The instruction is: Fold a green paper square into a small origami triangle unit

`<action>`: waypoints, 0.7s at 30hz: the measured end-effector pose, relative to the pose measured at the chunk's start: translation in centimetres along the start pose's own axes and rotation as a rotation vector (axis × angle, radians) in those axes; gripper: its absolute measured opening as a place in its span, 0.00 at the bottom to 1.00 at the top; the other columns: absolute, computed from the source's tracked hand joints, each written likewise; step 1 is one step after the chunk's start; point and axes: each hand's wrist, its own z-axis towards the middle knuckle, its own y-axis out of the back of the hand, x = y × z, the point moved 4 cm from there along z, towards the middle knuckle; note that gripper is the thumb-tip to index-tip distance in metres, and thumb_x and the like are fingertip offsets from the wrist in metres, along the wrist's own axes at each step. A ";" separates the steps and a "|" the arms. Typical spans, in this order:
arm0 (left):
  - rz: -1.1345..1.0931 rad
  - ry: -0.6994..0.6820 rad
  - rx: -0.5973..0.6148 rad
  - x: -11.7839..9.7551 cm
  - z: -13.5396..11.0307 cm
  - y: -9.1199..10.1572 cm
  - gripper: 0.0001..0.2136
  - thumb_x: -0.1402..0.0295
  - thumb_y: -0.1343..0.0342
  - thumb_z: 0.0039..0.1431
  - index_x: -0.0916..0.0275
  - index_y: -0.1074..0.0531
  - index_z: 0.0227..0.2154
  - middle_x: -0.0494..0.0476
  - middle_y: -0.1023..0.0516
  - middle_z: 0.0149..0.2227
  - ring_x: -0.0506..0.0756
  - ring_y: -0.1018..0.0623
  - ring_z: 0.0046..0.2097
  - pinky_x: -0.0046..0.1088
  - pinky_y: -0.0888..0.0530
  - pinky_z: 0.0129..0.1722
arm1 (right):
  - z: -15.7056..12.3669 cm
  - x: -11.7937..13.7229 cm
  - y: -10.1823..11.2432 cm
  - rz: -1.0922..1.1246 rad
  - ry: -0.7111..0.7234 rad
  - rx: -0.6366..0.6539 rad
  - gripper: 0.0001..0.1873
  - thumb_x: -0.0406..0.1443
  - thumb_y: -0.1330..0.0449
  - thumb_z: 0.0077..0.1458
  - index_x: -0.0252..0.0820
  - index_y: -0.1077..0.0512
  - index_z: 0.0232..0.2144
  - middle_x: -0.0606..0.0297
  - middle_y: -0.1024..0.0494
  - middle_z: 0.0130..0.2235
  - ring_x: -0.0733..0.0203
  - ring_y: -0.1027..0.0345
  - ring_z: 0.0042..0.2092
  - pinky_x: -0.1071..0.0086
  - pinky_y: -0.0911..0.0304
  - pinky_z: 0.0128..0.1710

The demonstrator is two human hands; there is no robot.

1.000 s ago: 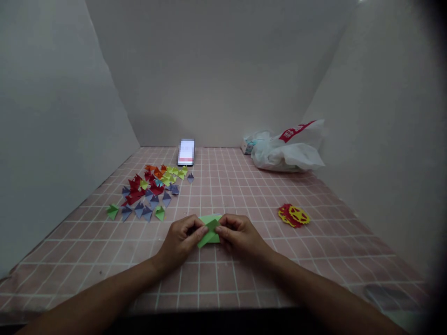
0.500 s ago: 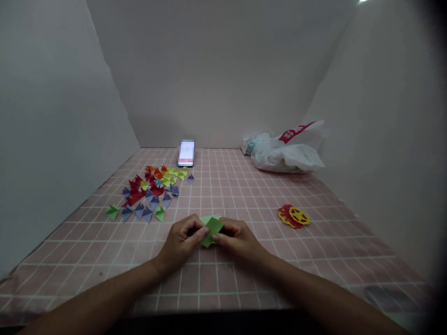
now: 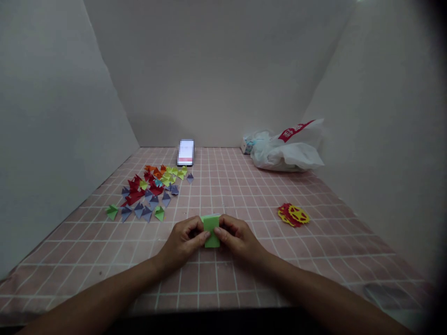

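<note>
Left hand (image 3: 183, 242) and right hand (image 3: 237, 237), both pinching green paper (image 3: 211, 229) above pink cloth (image 3: 244, 195); folded pieces (image 3: 150, 190) far left; bag (image 3: 286, 149) far right.

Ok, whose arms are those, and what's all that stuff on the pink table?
Those arms belong to one person. A camera on their head looks down, so you see what they see. The left hand and right hand pinch a folded green paper. Left of them, small folded paper shapes in many colours lie on the pink checked cloth. A phone is at the back, a white plastic bag back right, and a red and yellow paper cutout on the right.
</note>
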 end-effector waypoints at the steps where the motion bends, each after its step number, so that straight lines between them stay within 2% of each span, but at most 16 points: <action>1: 0.005 0.000 0.005 0.0 0.0 0.0 0.11 0.65 0.46 0.58 0.62 0.36 0.22 0.49 0.36 0.25 0.50 0.36 0.29 0.27 0.39 0.29 | 0.0 0.0 0.0 0.013 0.005 0.012 0.09 0.39 0.44 0.59 0.38 0.31 0.32 0.65 0.32 0.30 0.65 0.40 0.31 0.70 0.44 0.30; 8: -0.027 0.036 0.047 -0.2 -0.2 -0.3 0.12 0.63 0.46 0.57 0.61 0.38 0.22 0.50 0.35 0.25 0.51 0.35 0.28 0.28 0.38 0.29 | -0.2 -0.1 0.1 -0.031 -0.024 0.001 0.13 0.39 0.44 0.59 0.39 0.32 0.25 0.69 0.36 0.25 0.68 0.43 0.26 0.73 0.47 0.25; 15: -0.058 0.023 0.040 -0.1 -0.2 -0.1 0.11 0.64 0.46 0.58 0.62 0.36 0.22 0.50 0.35 0.26 0.51 0.34 0.29 0.28 0.37 0.30 | -0.1 -0.1 0.0 -0.005 -0.025 -0.009 0.15 0.41 0.45 0.60 0.39 0.33 0.24 0.69 0.35 0.24 0.69 0.42 0.25 0.74 0.45 0.24; 21: -0.080 0.007 0.000 -0.1 -0.2 0.1 0.12 0.64 0.46 0.59 0.62 0.36 0.22 0.49 0.35 0.25 0.50 0.35 0.29 0.27 0.37 0.30 | -0.2 0.2 -0.4 0.005 -0.125 0.056 0.14 0.41 0.42 0.58 0.39 0.31 0.26 0.68 0.34 0.24 0.69 0.40 0.23 0.74 0.45 0.21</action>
